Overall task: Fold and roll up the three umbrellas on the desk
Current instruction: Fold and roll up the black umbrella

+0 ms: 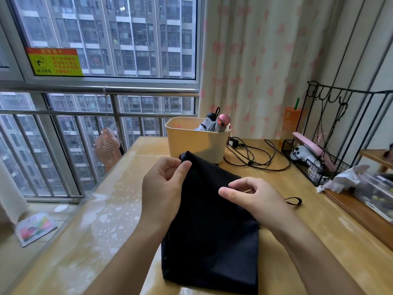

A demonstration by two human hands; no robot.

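A black umbrella (210, 231) lies on the wooden desk (287, 241) with its canopy cloth spread loose, the far edge lifted. My left hand (163, 184) pinches the cloth's upper left edge between thumb and fingers. My right hand (253, 195) pinches the upper right edge. A black wrist strap (294, 201) sticks out on the desk to the right of my right hand. Two more umbrellas stand in a yellow bin (195, 143) behind: one with a black handle (209, 120), one with a pink handle (223, 121).
Black cables and a charger (251, 154) lie right of the bin. A black wire rack (319, 162) with items stands at the right edge, beside crumpled paper (348, 177) and a wooden tray (357, 211). The desk's left edge runs along the window railing; a small fan (108, 150) stands beyond it.
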